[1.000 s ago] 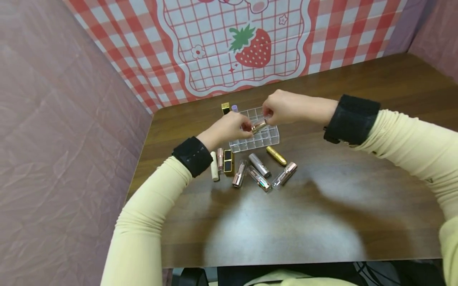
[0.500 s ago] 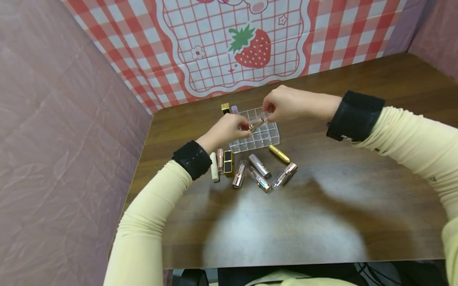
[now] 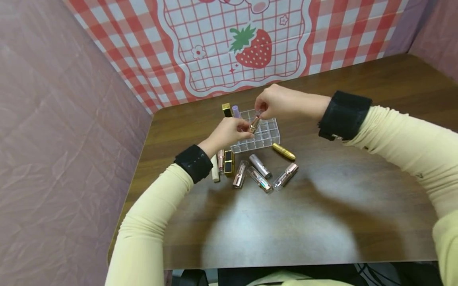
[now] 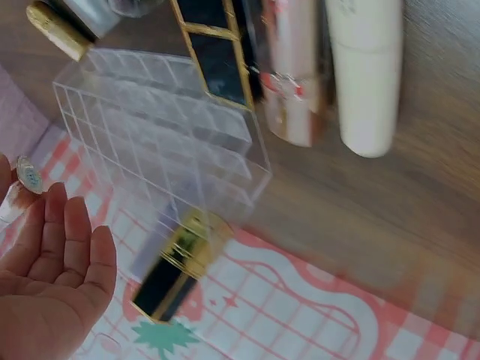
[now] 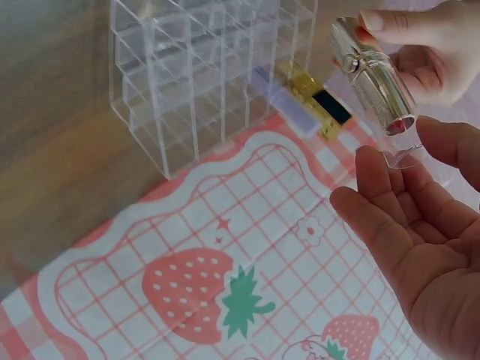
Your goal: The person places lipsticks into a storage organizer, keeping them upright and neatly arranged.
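- holding the gold lipstick tube (image 3: pixel 255 125) tilted in the air above the clear organizer (image 3: pixel 270 135), between both hands, not seated in any compartment.
- pinching the lower gold end with the left hand (image 3: pixel 229 130), fingers parted only as far as the tube, the spare ones loosely extended in the left wrist view.
- apparently pinching the clear upper end with the right hand (image 3: pixel 275 101), thumb and fingers nearly together; cannot tell from here how firmly, or whether capped fully.
- risking a drop onto the grid, from a fingertip-only hold on smooth metal and plastic.
- risking a sudden parting of tube and clear end, from pulling with both hands at once.
- risking a catch on a compartment wall, from lowering at this tilt.
- at the far left corner of the organizer, seeing a lilac tube (image 3: pixel 236 111) and a black-and-gold tube (image 3: pixel 226 110); easily knocked by the left hand, given such nearness.
- just beside the near right corner, finding a gold bullet-shaped tube (image 3: pixel 284 151); liable to roll after a bump to the organizer, being round.
- farther out on the surface (image 3: pixel 286 230), nearer the body, seeing a silver tube (image 3: pixel 260 165), a cream tube (image 3: pixel 215 169) and several others lying loose; liable to scatter under a trailing sleeve.
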A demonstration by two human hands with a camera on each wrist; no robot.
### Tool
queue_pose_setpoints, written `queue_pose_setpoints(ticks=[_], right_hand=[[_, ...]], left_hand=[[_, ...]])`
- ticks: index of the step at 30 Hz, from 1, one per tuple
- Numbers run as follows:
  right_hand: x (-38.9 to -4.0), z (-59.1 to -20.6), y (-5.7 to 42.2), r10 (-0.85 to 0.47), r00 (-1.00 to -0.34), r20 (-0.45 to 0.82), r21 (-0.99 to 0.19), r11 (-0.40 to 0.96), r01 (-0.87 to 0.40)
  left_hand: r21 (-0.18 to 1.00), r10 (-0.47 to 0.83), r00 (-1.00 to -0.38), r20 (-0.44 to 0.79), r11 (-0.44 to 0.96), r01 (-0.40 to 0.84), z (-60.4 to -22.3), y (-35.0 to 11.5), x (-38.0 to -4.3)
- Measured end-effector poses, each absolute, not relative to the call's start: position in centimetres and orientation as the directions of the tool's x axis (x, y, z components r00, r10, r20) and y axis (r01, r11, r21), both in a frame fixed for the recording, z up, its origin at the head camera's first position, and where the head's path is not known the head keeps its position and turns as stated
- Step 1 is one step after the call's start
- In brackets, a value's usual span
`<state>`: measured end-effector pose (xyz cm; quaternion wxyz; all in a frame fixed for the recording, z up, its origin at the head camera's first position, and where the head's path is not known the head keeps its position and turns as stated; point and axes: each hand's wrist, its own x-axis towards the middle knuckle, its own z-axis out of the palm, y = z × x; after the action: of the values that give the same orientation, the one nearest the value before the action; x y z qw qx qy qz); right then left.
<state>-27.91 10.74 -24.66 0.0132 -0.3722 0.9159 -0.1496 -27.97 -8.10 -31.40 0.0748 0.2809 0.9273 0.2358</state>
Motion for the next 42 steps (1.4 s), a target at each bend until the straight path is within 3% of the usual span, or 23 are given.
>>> queue_pose_setpoints(ticks=[8,15,22,28,42], right_hand=[[-31.2,-23.4,8.2,-0.676,-0.733,0.078,-0.216,0.706,-0.674],[-33.5,-24.6,6.3,-0.656,-0.754,-0.026,-0.226,0.739,-0.635],[-34.3,-25.9,5.8,-0.635,-0.771,-0.049,-0.205,0.762,-0.615],[-34.9,-26.8,5.4,-0.664,-0.747,-0.029,-0.183,0.739,-0.649],[-35.7,-26.5,4.3,-0.674,-0.738,-0.041,-0.195,0.73,-0.655]], left_hand=[[0.381,0.493,-0.869,-0.036,0.811,0.444,-31.8,-10.6,-28.8],[0.346,0.492,-0.867,-0.083,0.83,0.438,-33.0,-11.6,-28.7],[0.382,0.457,-0.882,-0.119,0.841,0.384,-33.3,-12.1,-28.3],[0.369,0.452,-0.883,-0.124,0.847,0.382,-33.4,-12.4,-28.3],[0.344,0.435,-0.894,-0.104,0.859,0.378,-33.3,-14.2,-28.5]])
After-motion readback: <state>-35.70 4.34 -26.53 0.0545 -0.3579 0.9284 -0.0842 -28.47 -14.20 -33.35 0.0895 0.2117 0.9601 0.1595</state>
